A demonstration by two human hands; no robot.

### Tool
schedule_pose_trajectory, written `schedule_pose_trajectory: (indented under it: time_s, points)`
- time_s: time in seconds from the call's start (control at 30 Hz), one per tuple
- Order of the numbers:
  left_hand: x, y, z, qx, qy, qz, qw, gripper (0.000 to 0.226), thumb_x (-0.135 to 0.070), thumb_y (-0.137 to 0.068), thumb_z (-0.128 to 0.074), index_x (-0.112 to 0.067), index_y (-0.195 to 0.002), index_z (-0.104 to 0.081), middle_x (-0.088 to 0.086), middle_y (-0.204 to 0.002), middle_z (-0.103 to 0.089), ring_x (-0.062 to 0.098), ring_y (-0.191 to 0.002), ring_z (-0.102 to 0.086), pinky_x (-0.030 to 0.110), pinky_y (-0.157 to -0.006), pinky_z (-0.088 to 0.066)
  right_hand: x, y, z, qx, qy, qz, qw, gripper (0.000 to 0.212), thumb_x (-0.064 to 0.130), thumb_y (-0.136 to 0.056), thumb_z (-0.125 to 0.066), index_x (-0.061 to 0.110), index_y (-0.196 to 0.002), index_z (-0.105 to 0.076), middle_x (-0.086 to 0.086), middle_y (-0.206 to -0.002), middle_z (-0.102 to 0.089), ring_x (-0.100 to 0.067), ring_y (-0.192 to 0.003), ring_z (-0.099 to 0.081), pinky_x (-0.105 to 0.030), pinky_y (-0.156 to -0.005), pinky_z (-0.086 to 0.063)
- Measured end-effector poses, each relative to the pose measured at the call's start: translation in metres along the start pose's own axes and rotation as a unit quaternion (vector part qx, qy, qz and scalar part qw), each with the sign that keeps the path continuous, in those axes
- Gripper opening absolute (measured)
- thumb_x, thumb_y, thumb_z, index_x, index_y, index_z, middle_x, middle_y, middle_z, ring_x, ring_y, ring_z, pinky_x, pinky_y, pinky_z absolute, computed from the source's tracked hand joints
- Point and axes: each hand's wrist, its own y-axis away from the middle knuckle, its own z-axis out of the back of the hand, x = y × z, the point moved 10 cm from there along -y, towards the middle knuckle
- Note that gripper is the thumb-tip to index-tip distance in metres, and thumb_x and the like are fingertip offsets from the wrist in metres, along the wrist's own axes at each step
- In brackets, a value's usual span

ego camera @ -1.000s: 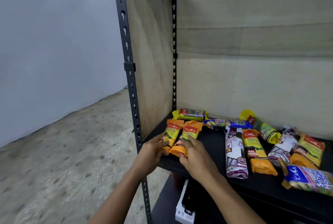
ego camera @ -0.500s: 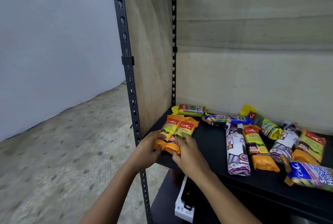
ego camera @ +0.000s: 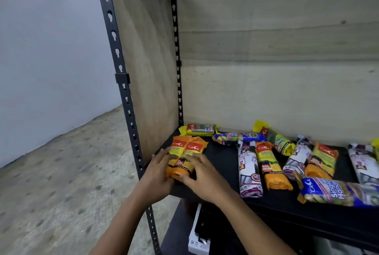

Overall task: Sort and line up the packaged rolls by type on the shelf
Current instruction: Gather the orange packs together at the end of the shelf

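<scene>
Left hand (ego camera: 158,174) is laid flat against the left flank of the pair, fingers straight and close together. Right hand (ego camera: 203,174) is spread over the right flank, with the thumb set at the near end. Pressed between them are two orange-and-yellow film-wrapped rolls (ego camera: 185,153), side by side and lengthwise. They are at the near left corner of the black shelf board (ego camera: 223,160), just beside the black slotted steel upright (ego camera: 123,82).

This pair is judged lined up, but only just: the near ends sit right at the front lip. If the press is applied unevenly, one roll could be pushed up over its twin on the slick wrap, or nudged off the edge.

Over to the right, well apart, a blue-wrapped roll (ego camera: 338,192) lies crosswise near the front. Beyond it, a white-and-purple drawstring roll (ego camera: 249,172) and a third orange roll (ego camera: 270,167) lie together. Farther back, a yellow-wrapped roll (ego camera: 202,129) and a second blue roll (ego camera: 240,137) are set along the rear wall.

Those types are mixed and not yet sorted, and they could be scattered by a careless reach across.
</scene>
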Motion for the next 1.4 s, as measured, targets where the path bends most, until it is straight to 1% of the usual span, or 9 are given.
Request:
schedule_pose_trajectory:
  time_s: [0.2,0.3,0.37,0.53,0.7,0.87,1.07,1.3,1.4]
  points:
    - [-0.067,-0.006,-0.007,-0.040,0.048,-0.074,0.995,0.055,-0.019,-0.077,-0.059,-0.033,-0.129,-0.052,-0.013,-0.146,-0.038,0.003,-0.140,-0.029,0.025,-0.114,-0.025,-0.019,0.034,0.065,-0.117,-0.015,0.005,0.993,0.045,0.043,-0.097,-0.054,0.029,-0.140,-0.050,0.011,-0.136,-0.045,-0.007,-0.127,-0.045,-0.031,-0.100,-0.044]
    - [-0.103,-0.013,-0.026,-0.026,0.059,-0.095,0.993,0.046,-0.027,-0.086,-0.059,-0.035,-0.131,-0.052,-0.017,-0.145,-0.038,-0.004,-0.137,-0.029,0.014,-0.107,-0.024,-0.039,0.057,0.103,-0.168,-0.011,-0.017,0.986,0.036,0.040,-0.098,-0.054,0.030,-0.133,-0.056,0.014,-0.131,-0.048,-0.002,-0.119,-0.047,-0.024,-0.092,-0.043]
    - [-0.128,-0.017,-0.042,-0.005,0.063,-0.110,0.992,0.044,-0.034,-0.089,-0.058,-0.037,-0.132,-0.050,-0.018,-0.145,-0.038,-0.004,-0.138,-0.028,0.018,-0.110,-0.026,-0.057,0.073,0.129,-0.205,0.002,-0.033,0.978,0.033,0.038,-0.099,-0.054,0.029,-0.130,-0.058,0.013,-0.130,-0.050,-0.002,-0.118,-0.047,-0.020,-0.089,-0.041]
    - [-0.195,-0.028,-0.075,0.028,0.079,-0.159,0.984,0.041,-0.036,-0.091,-0.056,-0.035,-0.132,-0.050,-0.017,-0.137,-0.042,-0.001,-0.130,-0.036,0.022,-0.107,-0.033,-0.107,0.106,0.185,-0.261,0.046,-0.088,0.960,0.028,0.034,-0.097,-0.055,0.028,-0.124,-0.062,0.009,-0.124,-0.053,-0.011,-0.122,-0.047,-0.031,-0.088,-0.046]
    - [-0.234,-0.046,-0.116,0.105,-0.005,-0.158,0.982,0.055,-0.052,-0.090,-0.053,-0.035,-0.142,-0.043,-0.011,-0.150,-0.033,0.013,-0.138,-0.034,0.035,-0.113,-0.034,-0.173,0.129,0.217,-0.231,0.097,-0.202,0.947,0.040,0.037,-0.096,-0.057,0.023,-0.133,-0.058,-0.003,-0.137,-0.046,-0.023,-0.133,-0.037,-0.039,-0.097,-0.044]
    - [-0.253,-0.057,-0.147,0.187,-0.099,-0.153,0.965,0.070,-0.046,-0.087,-0.057,-0.032,-0.151,-0.031,0.001,-0.158,-0.026,0.028,-0.142,-0.030,0.044,-0.116,-0.029,-0.224,0.146,0.238,-0.173,0.102,-0.289,0.936,0.056,0.042,-0.096,-0.056,0.021,-0.147,-0.045,-0.012,-0.150,-0.036,-0.034,-0.136,-0.038,-0.045,-0.108,-0.040]
    - [-0.244,-0.055,-0.174,0.242,-0.199,-0.128,0.941,0.078,-0.048,-0.094,-0.053,-0.030,-0.157,-0.011,0.008,-0.166,-0.008,0.028,-0.151,-0.010,0.053,-0.122,-0.001,-0.257,0.140,0.232,-0.087,0.090,-0.338,0.933,0.069,0.045,-0.095,-0.057,0.021,-0.154,-0.031,-0.013,-0.161,-0.021,-0.036,-0.140,-0.037,-0.047,-0.108,-0.041]
    - [-0.245,-0.063,-0.182,0.244,-0.224,-0.130,0.934,0.071,-0.047,-0.098,-0.050,-0.033,-0.157,-0.012,0.011,-0.165,-0.010,0.030,-0.150,-0.017,0.054,-0.122,-0.004,-0.276,0.128,0.219,-0.021,0.098,-0.363,0.926,0.061,0.049,-0.086,-0.058,0.021,-0.139,-0.047,-0.013,-0.139,-0.049,-0.030,-0.109,-0.060,-0.043,-0.090,-0.054]
    - [-0.249,-0.065,-0.182,0.233,-0.227,-0.135,0.936,0.071,-0.045,-0.099,-0.051,-0.032,-0.157,-0.014,0.012,-0.164,-0.015,0.031,-0.149,-0.022,0.051,-0.122,-0.010,-0.278,0.124,0.218,-0.018,0.108,-0.361,0.926,0.061,0.051,-0.087,-0.059,0.021,-0.139,-0.047,-0.011,-0.138,-0.052,-0.029,-0.111,-0.059,-0.040,-0.091,-0.053]
